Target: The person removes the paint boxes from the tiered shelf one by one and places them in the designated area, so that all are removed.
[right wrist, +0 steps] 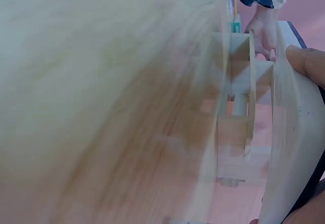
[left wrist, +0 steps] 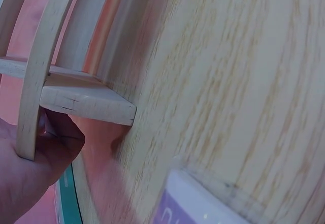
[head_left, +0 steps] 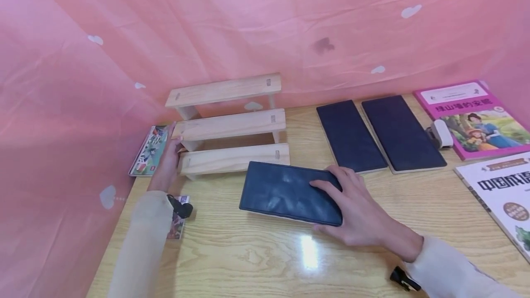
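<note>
A three-step pale wooden shelf [head_left: 229, 125] stands on the table, left of centre. At the left end of its middle step, my left hand [head_left: 166, 162] grips the board; in the left wrist view its curled fingers [left wrist: 63, 137] lie under the board beside a leg. My right hand [head_left: 360, 206] holds a dark blue soft-covered notebook [head_left: 285, 192] by its right end, fingers on top and thumb at the near edge. The notebook is raised and slightly tilted in front of the lowest step, partly covering that step's right front. Pale page edges [right wrist: 299, 122] show in the right wrist view.
Two similar dark notebooks, the left one [head_left: 352, 137] and right one [head_left: 403, 132], lie behind my right hand. Further right are a white-and-black stapler [head_left: 442, 133], a pink book [head_left: 476, 118] and a white book [head_left: 501, 192]. A green booklet [head_left: 151, 151] and a small booklet [head_left: 178, 226] lie left.
</note>
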The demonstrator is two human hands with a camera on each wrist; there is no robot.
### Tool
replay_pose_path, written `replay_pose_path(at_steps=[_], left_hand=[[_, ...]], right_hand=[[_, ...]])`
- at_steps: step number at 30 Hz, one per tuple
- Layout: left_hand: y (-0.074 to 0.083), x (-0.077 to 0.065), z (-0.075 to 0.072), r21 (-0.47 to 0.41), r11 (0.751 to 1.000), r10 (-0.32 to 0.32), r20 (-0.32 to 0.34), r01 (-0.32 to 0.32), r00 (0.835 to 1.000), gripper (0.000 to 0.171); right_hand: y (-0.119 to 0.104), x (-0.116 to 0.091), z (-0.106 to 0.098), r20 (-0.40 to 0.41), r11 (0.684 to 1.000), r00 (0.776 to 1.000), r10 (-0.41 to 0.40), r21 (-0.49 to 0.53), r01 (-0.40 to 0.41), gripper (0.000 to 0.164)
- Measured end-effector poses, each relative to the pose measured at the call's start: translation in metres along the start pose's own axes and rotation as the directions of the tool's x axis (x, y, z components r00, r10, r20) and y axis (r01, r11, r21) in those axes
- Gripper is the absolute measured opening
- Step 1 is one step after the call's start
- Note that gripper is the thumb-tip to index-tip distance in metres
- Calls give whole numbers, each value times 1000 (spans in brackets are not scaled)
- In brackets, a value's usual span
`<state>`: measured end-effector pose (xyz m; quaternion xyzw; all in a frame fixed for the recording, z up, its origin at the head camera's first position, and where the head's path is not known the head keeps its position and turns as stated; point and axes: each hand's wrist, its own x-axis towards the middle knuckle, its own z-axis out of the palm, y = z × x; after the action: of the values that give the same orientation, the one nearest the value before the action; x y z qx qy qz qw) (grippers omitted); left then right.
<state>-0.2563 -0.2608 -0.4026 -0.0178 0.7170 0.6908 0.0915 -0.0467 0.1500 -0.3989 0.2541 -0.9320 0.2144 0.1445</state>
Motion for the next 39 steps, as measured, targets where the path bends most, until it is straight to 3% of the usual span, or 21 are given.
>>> replay_pose_path(at_steps=[18,29,39], left_hand=[[-1,3,1,5,999,40,19,-40,999,55],[-1,4,0,-63,997,47,27,-46,998,57],[-3,1,-1,-2,998,70,19,-70,997,55]], right_hand=[[11,-40,-6,-20,999,999,28,19,-28,79],[24,-49,-6,-5,998,998,66,-14,-66,79],[34,-51,-6,25,995,995,98,-17,-97,77]])
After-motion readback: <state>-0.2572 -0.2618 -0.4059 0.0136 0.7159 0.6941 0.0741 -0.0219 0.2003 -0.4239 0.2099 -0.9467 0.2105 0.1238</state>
